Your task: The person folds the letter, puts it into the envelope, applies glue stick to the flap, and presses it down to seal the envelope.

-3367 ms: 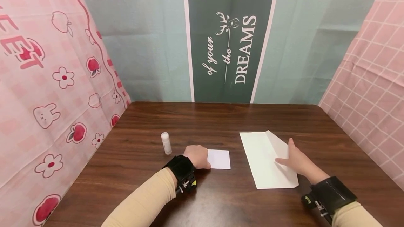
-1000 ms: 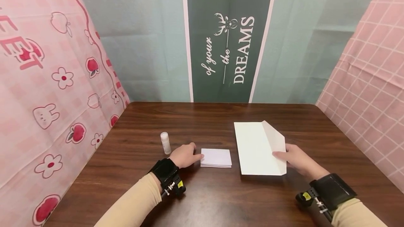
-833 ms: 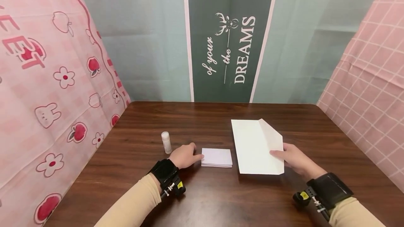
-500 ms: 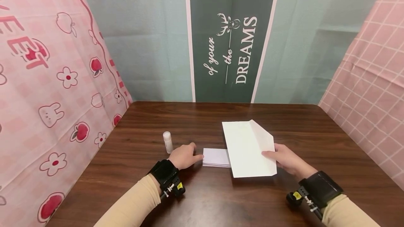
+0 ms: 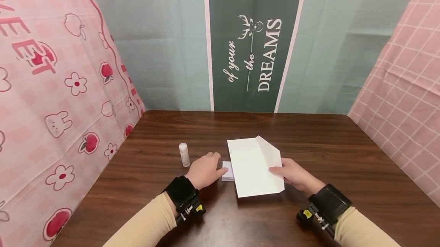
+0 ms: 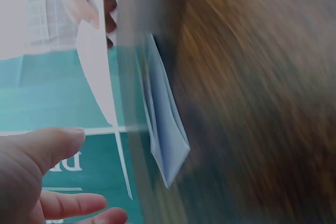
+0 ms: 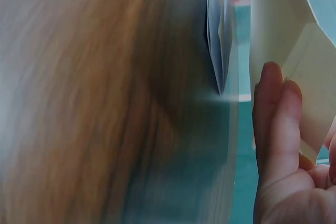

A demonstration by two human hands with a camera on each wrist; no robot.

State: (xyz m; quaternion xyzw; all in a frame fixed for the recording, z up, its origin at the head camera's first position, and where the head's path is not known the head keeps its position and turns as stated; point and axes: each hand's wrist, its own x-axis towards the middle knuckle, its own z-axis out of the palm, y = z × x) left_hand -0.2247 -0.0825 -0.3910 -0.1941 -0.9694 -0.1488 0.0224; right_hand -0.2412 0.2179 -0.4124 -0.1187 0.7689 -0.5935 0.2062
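Note:
In the head view my right hand (image 5: 295,174) pinches a white envelope (image 5: 252,167) by its open flap, thumb on top and fingers beneath. The envelope is tilted above the table and hides most of a folded white paper (image 5: 227,172) lying there. My left hand (image 5: 205,170) is just left of that paper, fingers spread and relaxed, thumb tip at its edge in this view. From the left wrist, the folded paper (image 6: 165,124) shows its layered end, with a gap between it and the thumb. The right wrist view shows fingers (image 7: 286,124) under the envelope (image 7: 286,30).
A small white tube like a glue stick (image 5: 184,155) stands upright behind my left hand. The dark wooden table (image 5: 292,132) is bordered by a green curtain (image 5: 161,67) at the back and pink cloths (image 5: 398,71) on both sides.
My right hand has taken up the envelope by its flap and carried it left over the folded paper. My left hand, earlier on the paper, has drawn back left with its fingers opened.

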